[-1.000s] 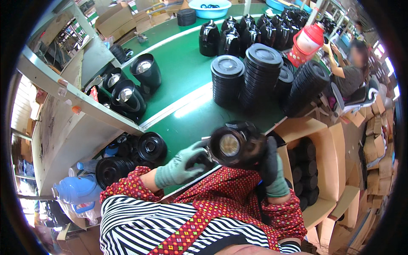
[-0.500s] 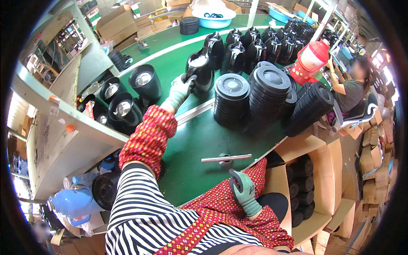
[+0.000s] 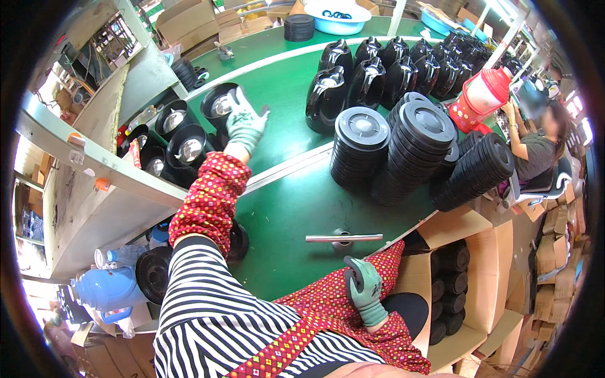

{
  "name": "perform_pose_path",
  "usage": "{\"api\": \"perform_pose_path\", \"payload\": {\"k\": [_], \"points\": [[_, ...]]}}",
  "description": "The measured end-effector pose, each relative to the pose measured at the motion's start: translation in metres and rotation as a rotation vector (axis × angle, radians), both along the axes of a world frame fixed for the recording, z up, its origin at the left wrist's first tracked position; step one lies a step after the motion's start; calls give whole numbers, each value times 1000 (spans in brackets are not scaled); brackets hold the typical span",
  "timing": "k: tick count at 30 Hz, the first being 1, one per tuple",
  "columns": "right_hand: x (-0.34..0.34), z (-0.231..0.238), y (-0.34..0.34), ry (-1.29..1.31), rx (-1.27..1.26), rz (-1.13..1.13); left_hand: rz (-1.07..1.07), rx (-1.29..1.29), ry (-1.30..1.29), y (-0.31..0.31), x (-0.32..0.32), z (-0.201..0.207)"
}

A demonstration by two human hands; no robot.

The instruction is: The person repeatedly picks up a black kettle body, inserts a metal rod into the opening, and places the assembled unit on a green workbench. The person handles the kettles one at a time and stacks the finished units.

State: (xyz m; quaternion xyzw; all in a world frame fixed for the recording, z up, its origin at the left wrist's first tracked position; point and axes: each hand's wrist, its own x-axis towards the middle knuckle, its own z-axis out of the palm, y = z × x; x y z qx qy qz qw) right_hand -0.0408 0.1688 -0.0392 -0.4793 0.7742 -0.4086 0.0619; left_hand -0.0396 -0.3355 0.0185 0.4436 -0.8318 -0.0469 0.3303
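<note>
My left hand (image 3: 246, 126), in a pale green glove, reaches to a tall black jug body (image 3: 217, 102) with a silvery round inside. Its fingers are at the rim and the thumb stands apart; the fingertips are partly hidden. More such bodies (image 3: 188, 150) stand just left of it. My right hand (image 3: 367, 291), gloved too, rests over my patterned apron with loosely curled fingers and nothing visible in it. Beyond it, a T-shaped metal tool with a shiny bar (image 3: 343, 239) stands on the green table (image 3: 277, 252). The nearest assembled black jug (image 3: 326, 101) stands on the far strip.
Stacks of black round lids (image 3: 362, 129) stand right of centre, before rows of glossy black jugs (image 3: 400, 79). A red jug (image 3: 482, 94) is near a seated co-worker (image 3: 539, 148). A carton (image 3: 491, 277) of black cylinders stands at right, a blue jug (image 3: 110, 290) at lower left.
My left hand has let go of a black jug body beside the jug rows and moved left to another one. My right hand has barely moved. The view has shifted slightly.
</note>
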Motion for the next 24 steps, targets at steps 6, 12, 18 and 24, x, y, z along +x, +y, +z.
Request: {"api": "perform_pose_path", "payload": {"k": [6, 12, 18, 24], "points": [[3, 0, -3, -6, 5, 11, 134, 57, -184, -39, 40, -4], [-6, 9, -8, -361, -35, 18, -92, -73, -31, 16, 71, 20], [-30, 96, -63, -895, -186, 54, -663, -43, -26, 167, 136, 101], [-11, 197, -72, -1307, -27, 44, -1091, 19, -281, 264, 165, 148]]}}
